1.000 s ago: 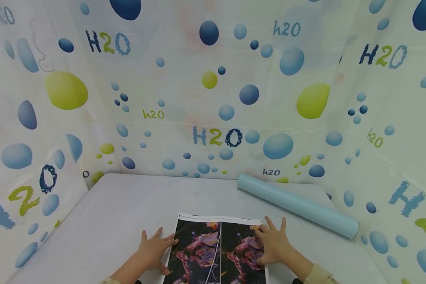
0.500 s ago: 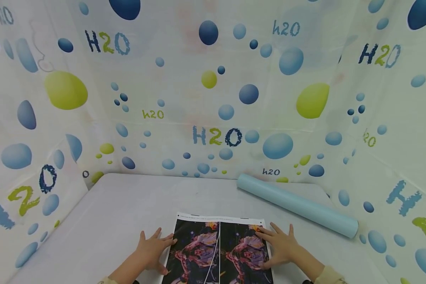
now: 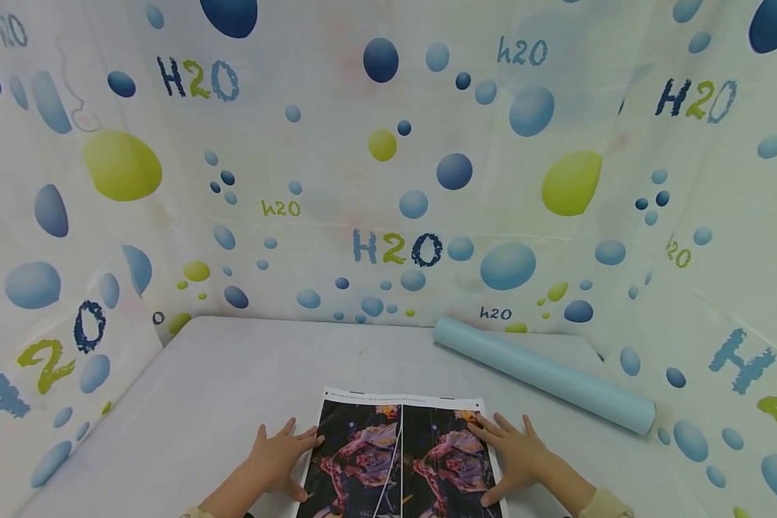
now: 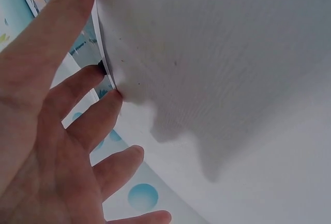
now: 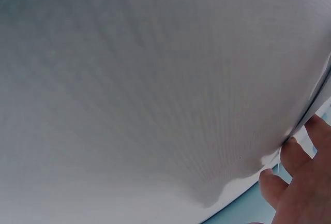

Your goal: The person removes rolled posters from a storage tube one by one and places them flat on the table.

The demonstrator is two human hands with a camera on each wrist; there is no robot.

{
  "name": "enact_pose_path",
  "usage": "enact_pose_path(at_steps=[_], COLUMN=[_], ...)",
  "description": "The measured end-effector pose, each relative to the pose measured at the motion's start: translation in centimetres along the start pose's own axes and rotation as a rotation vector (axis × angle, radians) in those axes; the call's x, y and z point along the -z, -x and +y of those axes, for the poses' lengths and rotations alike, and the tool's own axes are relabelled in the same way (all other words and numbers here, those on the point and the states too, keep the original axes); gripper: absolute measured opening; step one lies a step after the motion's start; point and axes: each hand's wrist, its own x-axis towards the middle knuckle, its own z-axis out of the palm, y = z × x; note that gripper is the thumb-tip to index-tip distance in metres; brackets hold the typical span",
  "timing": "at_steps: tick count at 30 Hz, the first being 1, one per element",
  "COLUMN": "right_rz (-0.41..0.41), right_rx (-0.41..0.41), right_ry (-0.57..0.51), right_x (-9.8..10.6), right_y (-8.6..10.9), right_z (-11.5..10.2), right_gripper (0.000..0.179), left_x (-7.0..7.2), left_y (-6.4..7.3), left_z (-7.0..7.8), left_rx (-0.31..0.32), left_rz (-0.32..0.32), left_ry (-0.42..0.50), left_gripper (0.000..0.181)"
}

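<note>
A printed sheet (image 3: 362,460), with a white border and two dark, colourful pictures side by side, lies at the front of the white table; its near end is out of frame. My left hand (image 3: 278,460) rests along its left edge, fingers spread, fingertips touching the border. On the opposite side, my right hand (image 3: 514,457) spreads its fingers over the right edge, the thumb near the lower border. In the left wrist view the fingers (image 4: 98,120) meet the thin paper edge. The right wrist view catches only part of the right hand (image 5: 305,177) at the paper's edge.
A light blue roll (image 3: 544,374) lies diagonally on the back right of the white table (image 3: 252,367). Behind and at both sides hangs a white curtain (image 3: 324,158) printed with blue and green bubbles and "H2O" lettering.
My right hand has slid rightward, from on top of the right picture to the sheet's right edge, exposing more of that picture. The left hand has hardly moved.
</note>
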Motion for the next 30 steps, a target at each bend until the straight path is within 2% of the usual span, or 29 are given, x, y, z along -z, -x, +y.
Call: enact_pose_path(at_steps=[9, 17, 24, 30], right_rz=[-0.010, -0.006, -0.017, -0.019], right_rx=[-0.008, 0.003, -0.011, -0.022], right_ry=[-0.014, -0.038, -0.048, -0.051], right_x=[-0.69, -0.83, -0.53, -0.13], right_y=[0.04, 0.05, -0.13, -0.26], right_z=[0.20, 0.19, 0.26, 0.04], right_gripper=[0.107, 0.108, 0.108, 0.108], left_x=[-0.52, -0.55, -0.62, -0.36], left_y=[0.05, 0.03, -0.07, -0.02], left_z=[-0.18, -0.08, -0.08, -0.04], left_rx=[0.004, -0.002, -0.006, 0.002], left_rz=[-0.009, -0.003, 0.036, 0.029], left_ry=[0.045, 0.041, 0.009, 0.021], left_gripper=[0.085, 0.085, 0.087, 0.087])
